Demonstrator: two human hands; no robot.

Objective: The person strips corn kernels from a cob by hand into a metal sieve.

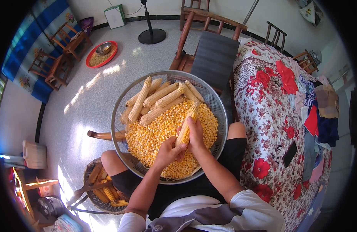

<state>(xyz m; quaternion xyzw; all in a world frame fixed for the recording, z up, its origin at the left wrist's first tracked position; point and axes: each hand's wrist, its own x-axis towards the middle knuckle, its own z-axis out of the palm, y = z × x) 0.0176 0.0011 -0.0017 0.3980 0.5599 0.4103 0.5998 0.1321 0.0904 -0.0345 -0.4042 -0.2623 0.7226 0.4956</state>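
Observation:
A partly shelled corn cob (pixel 191 113) is held at a tilt over a big round mesh sieve (pixel 120 94) on my lap. My right hand (pixel 196 135) wraps around its middle, thumb along the upper side. At its lower end my left hand (pixel 170 152) is closed, the thumb pressed to the yellow kernels still on the cob; its other fingers are partly hidden. Loose corn kernels (pixel 153 141) cover much of the sieve beneath both hands. Several bare cobs (pixel 161 94) lie piled along the sieve's far side.
A wicker basket (pixel 89 195) with unshelled corn stands by my left leg. Beyond my right leg is a bed (pixel 250 127) with a floral cover, a phone (pixel 289 154) and clothes (pixel 321 116). Wooden chairs and a red tray (pixel 88 62) are farther off.

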